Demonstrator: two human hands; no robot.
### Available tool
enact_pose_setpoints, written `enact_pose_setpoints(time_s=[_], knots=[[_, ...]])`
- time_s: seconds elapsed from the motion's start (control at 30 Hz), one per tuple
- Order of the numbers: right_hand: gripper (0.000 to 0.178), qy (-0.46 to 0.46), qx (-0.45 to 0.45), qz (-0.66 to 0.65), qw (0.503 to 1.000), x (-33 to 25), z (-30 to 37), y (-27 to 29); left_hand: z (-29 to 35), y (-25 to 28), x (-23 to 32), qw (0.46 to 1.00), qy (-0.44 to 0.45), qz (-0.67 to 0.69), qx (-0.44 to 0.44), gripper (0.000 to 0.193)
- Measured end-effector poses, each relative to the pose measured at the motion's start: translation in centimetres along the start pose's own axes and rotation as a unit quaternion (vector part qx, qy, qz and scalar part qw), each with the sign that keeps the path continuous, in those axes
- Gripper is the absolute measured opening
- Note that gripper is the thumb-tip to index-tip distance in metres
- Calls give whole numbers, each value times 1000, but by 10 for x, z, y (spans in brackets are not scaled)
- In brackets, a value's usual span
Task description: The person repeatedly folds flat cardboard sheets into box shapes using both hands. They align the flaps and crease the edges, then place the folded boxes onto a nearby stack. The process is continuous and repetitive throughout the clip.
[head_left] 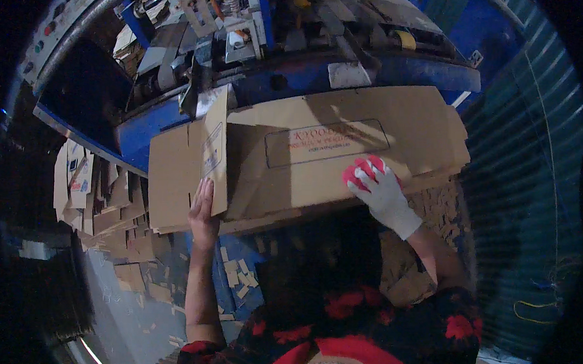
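Note:
A flat brown cardboard box blank point(409, 135) with a printed frame lies on top of a stack, in front of the blue machine. Near its left end a narrow cardboard panel point(217, 147) stands folded up. My bare left hand point(204, 208) lies against the lower part of this panel, its fingers stretched out and close together. At the blank's near edge, right of the print, is my right hand point(384, 195) in a white glove with red coating. Its fingers curl over the cardboard; the underside of the grip is hidden.
The blue machine point(411, 74), with rollers and metal parts, runs along the far side. Cardboard pieces point(89, 188) are piled at left. Small scraps point(240, 276) litter the floor below. A corrugated green wall point(529, 190) stands at right.

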State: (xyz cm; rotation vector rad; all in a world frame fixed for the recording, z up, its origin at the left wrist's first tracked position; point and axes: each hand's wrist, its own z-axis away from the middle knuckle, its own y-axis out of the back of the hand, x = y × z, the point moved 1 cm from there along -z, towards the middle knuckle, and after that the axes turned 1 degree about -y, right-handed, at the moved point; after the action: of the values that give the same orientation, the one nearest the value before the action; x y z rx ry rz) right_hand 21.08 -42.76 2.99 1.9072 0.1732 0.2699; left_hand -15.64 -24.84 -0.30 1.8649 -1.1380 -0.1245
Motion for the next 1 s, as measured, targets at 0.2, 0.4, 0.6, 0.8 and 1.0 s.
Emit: enact_pose_setpoints(time_s=[0.2, 0.4, 0.6, 0.8, 1.0], knots=[[40, 8, 92, 22, 995, 65, -66, -29, -82, -32, -22, 997, -49, -55, 6, 54], [44, -37, 75, -32, 996, 126, -128, -74, -147, -80, -82, 997, -35, -61, -10, 49], [59, -99, -63, 44, 992, 178, -245, -88, -244, -112, -109, 968, 59, -243, -36, 51], [56, -108, 113, -63, 986, 193, -197, -48, -198, -87, -77, 993, 73, -78, -46, 37], [65, -319, 98, -50, 941, 137, 11, -16, 25, 42, -128, 857, 332, -392, 22, 62]])
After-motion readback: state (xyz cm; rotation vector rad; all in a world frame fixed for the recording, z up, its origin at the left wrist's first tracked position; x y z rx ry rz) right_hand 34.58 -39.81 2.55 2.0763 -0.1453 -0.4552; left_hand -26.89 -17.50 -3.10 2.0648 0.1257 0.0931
